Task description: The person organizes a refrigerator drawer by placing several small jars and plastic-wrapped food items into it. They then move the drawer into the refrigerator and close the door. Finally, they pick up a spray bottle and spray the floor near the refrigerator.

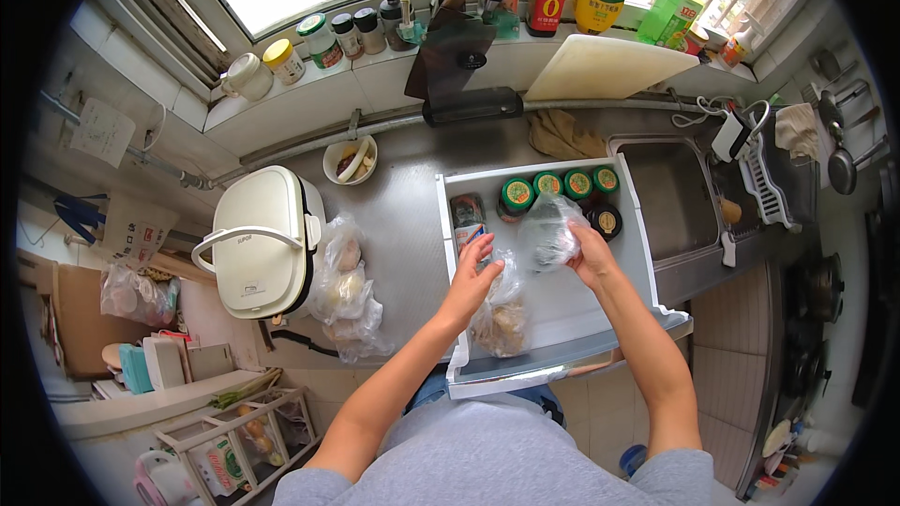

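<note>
A white drawer [562,295] rests on the steel counter in front of me. My right hand [594,253] grips a clear plastic bag [552,232] inside it, below several green-lidded jars [517,193]. A dark-lidded jar [605,221] sits just beyond that hand. Over the drawer's left part, my left hand [474,280] is raised with fingers apart and nothing in it. Near it lie a packaged item [467,214] and a knotted plastic bag of brownish food [503,327]. What the bag in my right hand contains is unclear.
A cream rice cooker [256,246] and bagged food [344,295] are to the left, with a white bowl [350,160] behind. The knife holder [457,56], cutting board [612,70] and brown cloth [562,135] are at the back; the sink [668,197] is right.
</note>
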A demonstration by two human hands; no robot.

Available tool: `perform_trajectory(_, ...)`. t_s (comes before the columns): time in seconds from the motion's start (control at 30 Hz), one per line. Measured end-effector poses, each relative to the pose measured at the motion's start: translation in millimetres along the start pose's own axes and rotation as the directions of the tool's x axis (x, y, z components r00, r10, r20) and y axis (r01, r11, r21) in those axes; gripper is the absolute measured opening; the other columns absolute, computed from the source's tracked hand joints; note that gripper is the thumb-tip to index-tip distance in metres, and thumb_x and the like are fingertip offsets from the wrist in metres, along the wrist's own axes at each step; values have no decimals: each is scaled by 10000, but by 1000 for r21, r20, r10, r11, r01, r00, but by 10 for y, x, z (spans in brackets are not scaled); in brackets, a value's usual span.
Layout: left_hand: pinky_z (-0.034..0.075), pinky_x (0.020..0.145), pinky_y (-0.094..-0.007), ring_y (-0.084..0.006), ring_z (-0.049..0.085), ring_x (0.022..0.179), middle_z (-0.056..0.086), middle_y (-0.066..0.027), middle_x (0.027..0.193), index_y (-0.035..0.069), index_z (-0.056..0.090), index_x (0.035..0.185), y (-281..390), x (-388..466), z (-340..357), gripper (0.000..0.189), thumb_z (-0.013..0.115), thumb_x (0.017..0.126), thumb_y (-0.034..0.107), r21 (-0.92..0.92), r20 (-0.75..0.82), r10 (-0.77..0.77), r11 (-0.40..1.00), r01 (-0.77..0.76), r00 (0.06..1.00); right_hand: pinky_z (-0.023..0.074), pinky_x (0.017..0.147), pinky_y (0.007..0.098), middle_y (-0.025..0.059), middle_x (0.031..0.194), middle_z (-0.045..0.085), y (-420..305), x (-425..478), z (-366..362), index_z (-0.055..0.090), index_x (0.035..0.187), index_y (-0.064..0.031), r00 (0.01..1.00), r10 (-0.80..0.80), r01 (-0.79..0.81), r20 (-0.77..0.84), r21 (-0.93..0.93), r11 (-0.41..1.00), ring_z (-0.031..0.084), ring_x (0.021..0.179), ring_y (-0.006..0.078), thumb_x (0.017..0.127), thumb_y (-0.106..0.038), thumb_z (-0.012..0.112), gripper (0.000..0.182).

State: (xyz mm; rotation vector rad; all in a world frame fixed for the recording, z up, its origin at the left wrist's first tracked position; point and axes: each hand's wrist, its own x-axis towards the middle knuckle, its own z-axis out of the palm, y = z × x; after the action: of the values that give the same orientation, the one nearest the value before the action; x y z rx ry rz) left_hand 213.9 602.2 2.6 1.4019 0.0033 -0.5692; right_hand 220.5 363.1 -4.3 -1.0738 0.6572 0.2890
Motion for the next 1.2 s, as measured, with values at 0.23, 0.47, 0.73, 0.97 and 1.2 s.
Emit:
perform_trajectory(0.23, 246, 1094, -454, -406, 206, 1356, 136, -225, 1488, 81, 237, 1441, -136, 17, 147, 832, 691, 758, 215, 749, 214, 272, 570, -337, 938, 550, 690, 353, 51, 914, 635, 294, 402, 53, 573, 1019, -67, 975, 218, -222, 42, 133, 966, 634, 794, 174, 886, -239, 489, 233)
perform_trajectory(0.47, 261, 1091, -462, -439, 205, 1347, 96, -240, 1500, 80, 170, 1459, -162, 57, 225, 1020, 785, 660, 239, 833, 269, 181, 449, -323, 946, 547, 681, 357, 55, 852, 628, 261, 547, 104, 580, 938, -68, 948, 278, -289, 154, 59, 955, 631, 759, 183, 869, -227, 483, 198)
perform_trajectory(0.73, 272, 1079, -502, -372, 227, 1363, 187, -174, 1501, 89, 273, 1428, -288, 361, 453, 957, 793, 640, 246, 909, 387, 157, 99, -404, 909, 517, 639, 375, 71, 921, 601, 422, 867, -9, 539, 1022, -51, 976, 38, -72, -216, -150, 986, 585, 776, 200, 799, -279, 665, 342)
perform_trajectory(0.97, 316, 1042, -466, -303, 300, 1321, 324, -120, 1427, 61, 461, 1306, -448, 706, 545, 688, 729, 696, 235, 909, 416, 156, -114, -402, 896, 445, 884, 437, 283, 1221, 493, 384, 846, -307, 405, 1281, 70, 863, -505, 157, -15, -942, 297, 506, 1112, 387, 770, -467, 672, 788)
perform_trajectory(1.2, 349, 1026, -461, -331, 348, 1295, 376, -159, 1394, 59, 457, 1301, -380, 779, 347, 650, 698, 726, 242, 888, 393, 140, 201, -414, 909, 403, 954, 458, 318, 1300, 443, 207, 695, -152, 454, 1278, 50, 990, 96, 53, 105, -901, 431, 473, 1165, 442, 886, -579, 433, 741)
